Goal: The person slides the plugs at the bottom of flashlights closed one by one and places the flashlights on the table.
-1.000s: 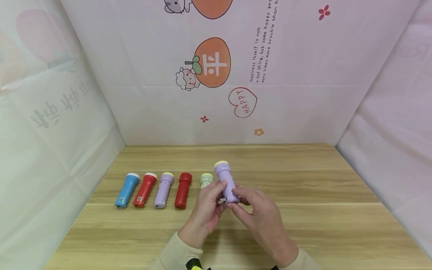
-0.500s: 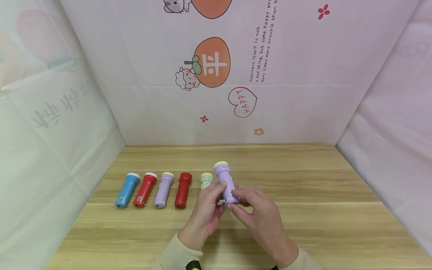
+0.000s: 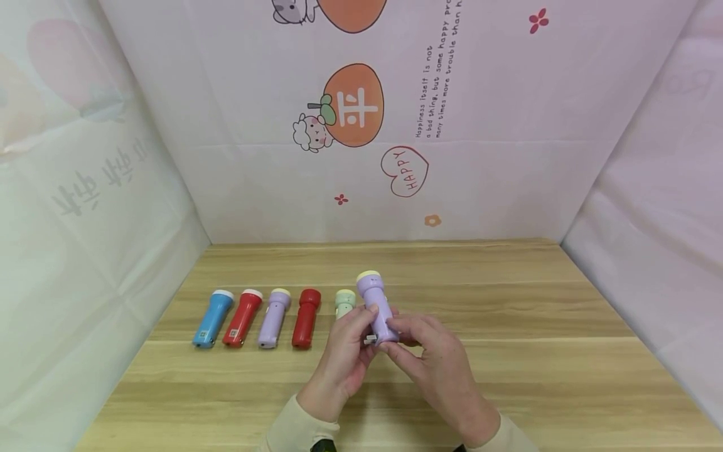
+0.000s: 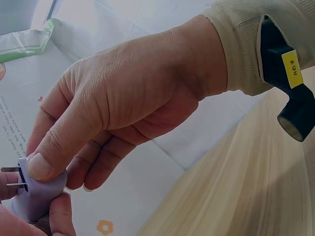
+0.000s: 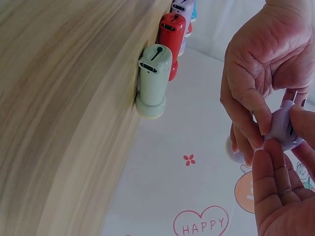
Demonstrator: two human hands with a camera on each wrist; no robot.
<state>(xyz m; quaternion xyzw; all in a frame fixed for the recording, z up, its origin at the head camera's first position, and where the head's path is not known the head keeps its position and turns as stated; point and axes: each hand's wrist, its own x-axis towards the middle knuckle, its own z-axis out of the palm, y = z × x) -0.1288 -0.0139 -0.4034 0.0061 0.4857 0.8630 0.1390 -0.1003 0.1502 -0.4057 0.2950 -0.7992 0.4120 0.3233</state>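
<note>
Both hands hold a light purple flashlight [image 3: 377,311] with a pale yellow head rim, tilted with its head pointing away. My left hand [image 3: 341,351] grips its body from the left, thumb along the side. The right hand [image 3: 437,358] pinches the tail end between thumb and fingers. Two metal plug prongs [image 4: 15,186] stick out of the tail end, beside the right thumb in the left wrist view. Behind the left hand lies a pale green flashlight [image 5: 155,81], partly hidden in the head view.
A row of flashlights lies on the wooden table [image 3: 536,364] to the left: blue [image 3: 213,319], red with a white rim [image 3: 243,318], purple [image 3: 274,319] and dark red [image 3: 305,319]. White printed cloth [image 3: 480,188] walls the back and both sides.
The held flashlight and its prongs have shifted very slightly left and down in the head view. Both hands keep the same grip, and the row of flashlights stays put.
</note>
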